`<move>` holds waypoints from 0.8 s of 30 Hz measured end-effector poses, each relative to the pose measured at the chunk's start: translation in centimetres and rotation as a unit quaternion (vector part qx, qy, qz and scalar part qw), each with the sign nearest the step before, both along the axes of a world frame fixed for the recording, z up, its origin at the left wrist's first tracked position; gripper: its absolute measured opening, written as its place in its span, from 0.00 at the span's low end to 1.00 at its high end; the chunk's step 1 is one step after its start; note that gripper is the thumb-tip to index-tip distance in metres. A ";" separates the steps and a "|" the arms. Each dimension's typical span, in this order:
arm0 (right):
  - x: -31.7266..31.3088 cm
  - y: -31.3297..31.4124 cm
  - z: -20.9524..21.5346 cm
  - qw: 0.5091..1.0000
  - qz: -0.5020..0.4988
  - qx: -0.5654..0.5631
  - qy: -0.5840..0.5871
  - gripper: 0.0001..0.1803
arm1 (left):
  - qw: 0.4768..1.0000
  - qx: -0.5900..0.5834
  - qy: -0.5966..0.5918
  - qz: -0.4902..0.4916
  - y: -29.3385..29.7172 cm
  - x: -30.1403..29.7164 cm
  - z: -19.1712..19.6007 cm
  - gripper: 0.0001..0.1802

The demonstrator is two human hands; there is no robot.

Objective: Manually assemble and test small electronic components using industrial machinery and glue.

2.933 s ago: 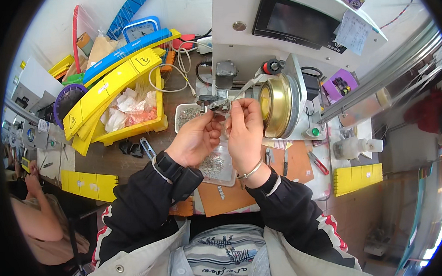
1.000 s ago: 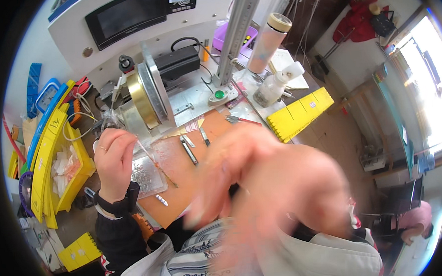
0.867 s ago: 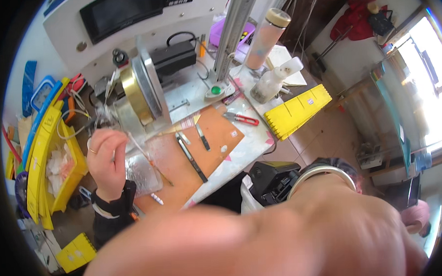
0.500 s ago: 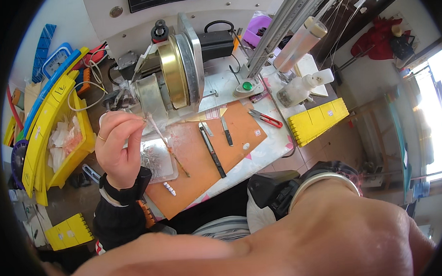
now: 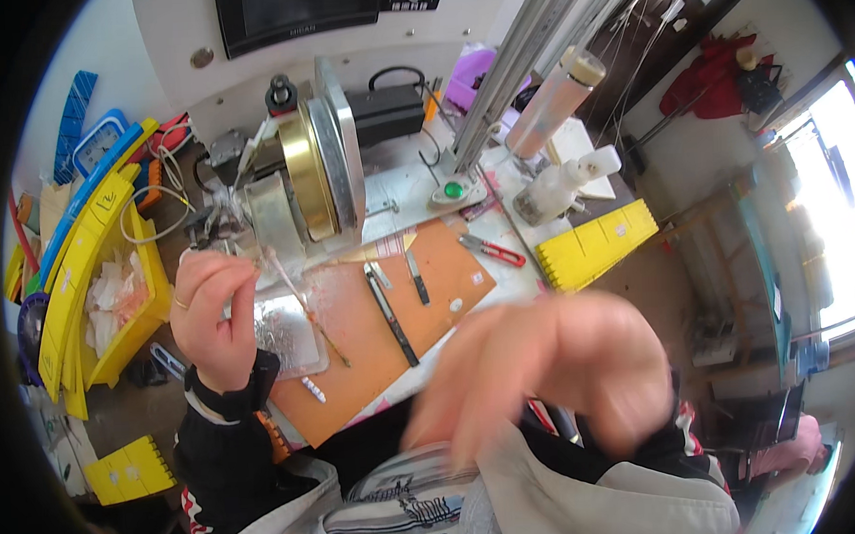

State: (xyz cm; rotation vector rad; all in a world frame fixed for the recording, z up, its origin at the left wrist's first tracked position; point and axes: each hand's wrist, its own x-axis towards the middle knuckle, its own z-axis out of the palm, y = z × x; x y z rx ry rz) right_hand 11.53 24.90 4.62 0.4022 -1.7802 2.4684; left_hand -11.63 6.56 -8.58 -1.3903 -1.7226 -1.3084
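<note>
The thin stick [image 5: 305, 306] is pinched at its upper end by the fingers [image 5: 242, 275] of the left hand [image 5: 215, 319] and slants down and to the right from them, its lower tip over the orange mat [image 5: 393, 340]. The left hand curls around that upper end just in front of the brass-coloured wheel [image 5: 304, 177] of the machine [image 5: 281, 192] and right above a clear plastic tray [image 5: 283, 335] of small shiny parts.

The right hand [image 5: 547, 372] is a blurred shape well to the right of the stick, raised close to the camera; its fingers look spread and hold nothing that can be made out.

On the orange mat, right of the stick, lie a long black tool [image 5: 391, 316] and a shorter dark one [image 5: 417, 279]. A red-handled cutter [image 5: 494, 252] rests on the counter [image 5: 523, 272] just past the mat's right edge, and a yellow block [image 5: 598, 245] sits further right still. Behind the cutter stand a clear bottle [image 5: 562, 180] and a tall pink tube [image 5: 554, 104].

Left of the stick, a yellow bin [image 5: 129, 309] holds crumpled white wrappings. A second small yellow block [image 5: 131, 469] lies below it.
</note>
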 end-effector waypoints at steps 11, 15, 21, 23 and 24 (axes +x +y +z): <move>5.6 16.8 -10.5 0.750 -0.653 0.008 -0.106 0.23 | 1.000 -0.009 -0.020 0.014 -0.5 0.7 -0.5 0.11; 3.6 19.9 -10.6 0.752 -0.609 0.170 -0.184 0.23 | 0.999 -0.008 -0.043 -0.004 -0.5 0.4 -0.9 0.11; 2.7 20.3 -11.3 0.682 -0.697 0.182 -0.127 0.14 | 0.969 0.020 -0.238 -0.062 -1.0 0.6 -1.9 0.10; 2.9 19.5 -11.2 0.634 -0.765 0.111 0.011 0.10 | 0.959 0.037 -0.275 -0.063 -1.4 0.7 -2.0 0.11; 3.0 18.7 -10.8 0.642 -0.761 0.061 0.077 0.14 | 0.948 0.053 -0.308 -0.066 -1.7 0.9 -2.1 0.11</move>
